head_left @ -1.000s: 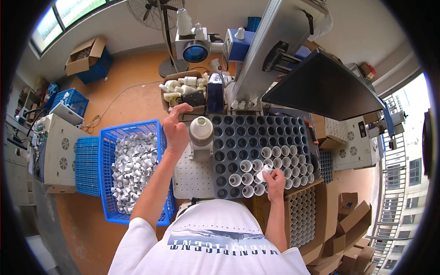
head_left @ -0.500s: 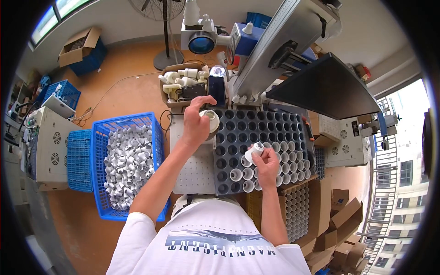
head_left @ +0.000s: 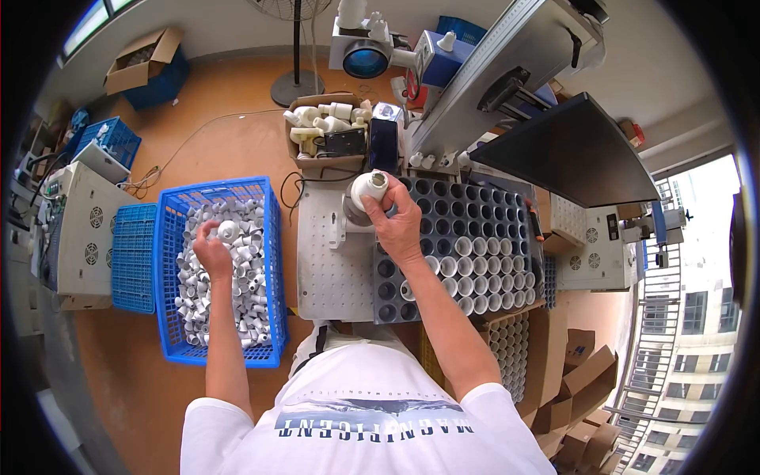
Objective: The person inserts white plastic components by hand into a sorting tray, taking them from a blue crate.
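Observation:
Over the blue basket (head_left: 279, 317) of white plastic parts (head_left: 245, 305), my left hand (head_left: 212, 252) is closed on a white part (head_left: 228, 231). My right hand (head_left: 397, 222) grips another white part (head_left: 369, 188), which sits at the round metal fixture (head_left: 351, 212) on the perforated metal plate (head_left: 332, 273). To the right of the plate lies a black tray (head_left: 385, 291) of round holes. White cup-shaped parts (head_left: 481, 265) fill several of its holes on the near right side, and its far rows hold none.
A laser-like head (head_left: 366, 60) hangs above the fixture. A cardboard box (head_left: 305, 162) of white fittings and a dark phone (head_left: 383, 146) lie beyond the plate. A black monitor (head_left: 574, 154) overhangs the tray. Cardboard boxes (head_left: 590, 384) stand at the right.
My left hand has moved from the fixture to the basket and closed on a part. My right hand has carried its white part from the tray leftward to the fixture.

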